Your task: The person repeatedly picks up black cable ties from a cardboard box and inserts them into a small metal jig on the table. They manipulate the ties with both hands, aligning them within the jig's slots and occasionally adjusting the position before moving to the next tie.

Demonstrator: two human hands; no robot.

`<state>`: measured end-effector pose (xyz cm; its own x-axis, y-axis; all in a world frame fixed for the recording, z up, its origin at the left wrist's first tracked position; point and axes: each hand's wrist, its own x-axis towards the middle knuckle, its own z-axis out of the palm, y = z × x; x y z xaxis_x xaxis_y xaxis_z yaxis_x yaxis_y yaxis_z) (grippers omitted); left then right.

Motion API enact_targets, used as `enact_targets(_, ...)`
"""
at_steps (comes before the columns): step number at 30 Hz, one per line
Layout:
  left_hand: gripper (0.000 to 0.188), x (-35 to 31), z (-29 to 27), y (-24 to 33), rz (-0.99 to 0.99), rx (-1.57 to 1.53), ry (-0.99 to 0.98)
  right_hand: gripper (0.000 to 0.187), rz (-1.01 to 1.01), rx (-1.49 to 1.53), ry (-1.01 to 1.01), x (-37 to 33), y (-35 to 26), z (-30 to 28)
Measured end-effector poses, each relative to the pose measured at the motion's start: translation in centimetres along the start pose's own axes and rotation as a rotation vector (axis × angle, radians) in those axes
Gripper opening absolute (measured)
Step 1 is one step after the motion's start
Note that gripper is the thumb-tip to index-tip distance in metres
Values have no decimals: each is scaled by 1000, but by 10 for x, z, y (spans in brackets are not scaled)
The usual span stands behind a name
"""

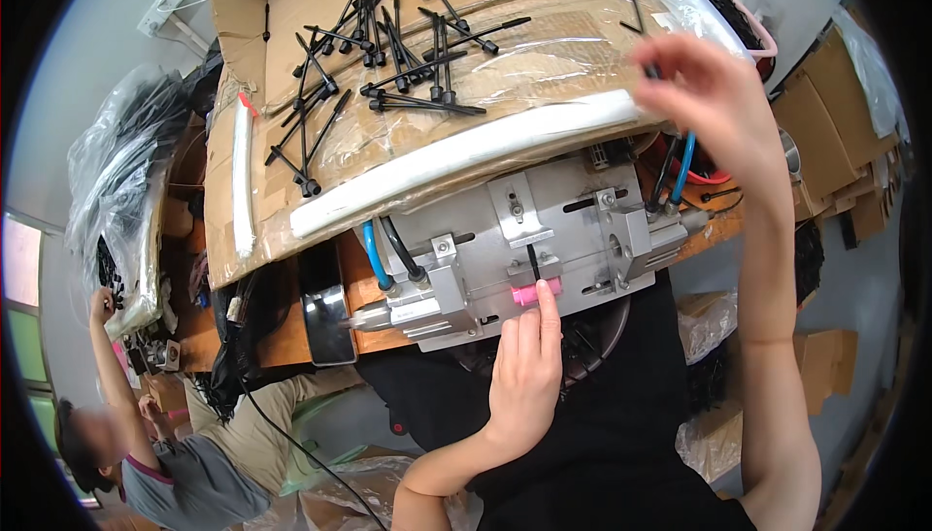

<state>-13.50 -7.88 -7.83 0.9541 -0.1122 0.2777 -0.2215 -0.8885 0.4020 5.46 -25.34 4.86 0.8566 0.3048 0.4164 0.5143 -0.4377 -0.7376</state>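
My left hand [525, 376] lies at the near edge of a metal fixture [485, 225]. Its index finger is stretched out onto a pink block [525, 295], at the near end of a thin black rod [533, 261]. The other fingers are folded back, and nothing shows gripped in them. Raised at the upper right, above the end of the cardboard, my right hand [701, 89] is curled with thumb and fingertips near each other. Something small and dark shows between those fingertips, but blur hides its kind.
Several black headed rods [396, 55] lie scattered on a cardboard sheet [563, 55], edged by a white foam strip [466, 164]. Blue hoses [373, 254] run to the fixture. Another person [194, 463] works at the left. Cardboard boxes [845, 114] stand at the right.
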Motion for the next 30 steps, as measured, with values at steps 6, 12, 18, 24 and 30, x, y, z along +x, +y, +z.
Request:
enact_targets(6, 46, 58, -65, -30, 125, 10, 150, 59, -302, -76, -80, -143, 1, 63)
enact_targets(12, 13, 178, -106, -116, 150, 97, 264, 61, -228, -123, -145, -184, 9, 113)
enact_targets(18, 12, 179, -118, -123, 144, -115, 59, 58, -219, -146, -133, -175, 10, 121)
enact_targets(24, 13, 156, -142, -117, 168, -192, -135, 51, -354, -337, -298, -121, -18, 71)
enact_targets(30, 21, 134, -157, -113, 196, -276, -124, 8, -716, -581, -29, 70, -17, 91)
